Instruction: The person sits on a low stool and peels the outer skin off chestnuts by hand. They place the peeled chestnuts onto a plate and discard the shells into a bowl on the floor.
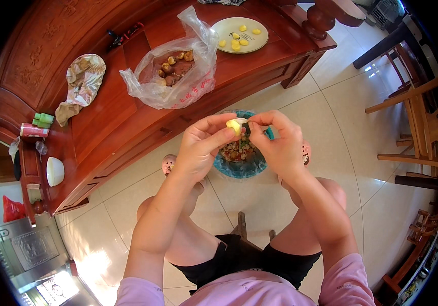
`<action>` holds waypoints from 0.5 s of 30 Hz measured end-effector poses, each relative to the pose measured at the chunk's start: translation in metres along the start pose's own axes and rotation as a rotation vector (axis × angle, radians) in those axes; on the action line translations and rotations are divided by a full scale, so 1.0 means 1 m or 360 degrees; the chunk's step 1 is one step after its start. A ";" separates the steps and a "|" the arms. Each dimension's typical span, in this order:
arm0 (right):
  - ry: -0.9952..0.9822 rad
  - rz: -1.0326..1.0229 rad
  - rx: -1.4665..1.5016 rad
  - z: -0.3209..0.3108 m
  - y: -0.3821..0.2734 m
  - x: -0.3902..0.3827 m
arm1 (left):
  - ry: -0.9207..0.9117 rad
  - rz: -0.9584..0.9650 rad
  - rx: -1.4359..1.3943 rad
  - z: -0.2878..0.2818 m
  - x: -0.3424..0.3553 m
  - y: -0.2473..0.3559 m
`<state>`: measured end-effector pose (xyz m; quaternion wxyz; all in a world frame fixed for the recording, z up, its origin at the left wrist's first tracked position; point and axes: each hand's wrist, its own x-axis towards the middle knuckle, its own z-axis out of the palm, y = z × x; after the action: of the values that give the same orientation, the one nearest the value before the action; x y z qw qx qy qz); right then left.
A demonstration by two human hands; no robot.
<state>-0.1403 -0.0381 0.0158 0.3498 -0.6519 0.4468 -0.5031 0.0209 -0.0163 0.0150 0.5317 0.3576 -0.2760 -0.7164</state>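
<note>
My left hand holds a pale yellow peeled chestnut between thumb and fingertips, above a turquoise bin. A whitish strip of skin stands off its side, and my right hand pinches the strip's end between thumb and forefinger. Below, the lined bin contains shells and mixed scraps, partly hidden by my hands. On the red wooden bench, a clear plastic bag lies open around several brown chestnuts. Beside it, a pale round plate bears several yellow peeled pieces.
The carved bench curves along the left and far side. A crumpled patterned cloth or bag, a pink-red can, green containers and a white bowl rest on it. Wooden chairs stand at the right on the tiled floor.
</note>
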 end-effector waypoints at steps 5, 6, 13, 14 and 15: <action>0.0010 0.0313 0.0111 -0.002 -0.005 0.002 | -0.0147 -0.0050 -0.0132 0.002 -0.001 0.006; 0.0016 0.0376 0.0138 -0.003 -0.005 0.002 | -0.0145 -0.0043 -0.0152 0.004 -0.002 0.007; -0.0067 0.0656 0.0106 -0.006 -0.001 0.003 | -0.0038 -0.0032 -0.0262 0.003 0.002 0.010; -0.0099 0.0653 0.0097 -0.006 -0.001 0.003 | -0.0023 -0.0030 -0.0262 0.002 0.002 0.010; -0.0131 0.0651 0.0088 -0.005 -0.002 0.003 | 0.0001 -0.0028 -0.0257 0.001 0.002 0.008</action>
<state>-0.1448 -0.0401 0.0196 0.4803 -0.5578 0.5412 -0.4066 0.0244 -0.0208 0.0215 0.5526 0.3160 -0.2141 -0.7409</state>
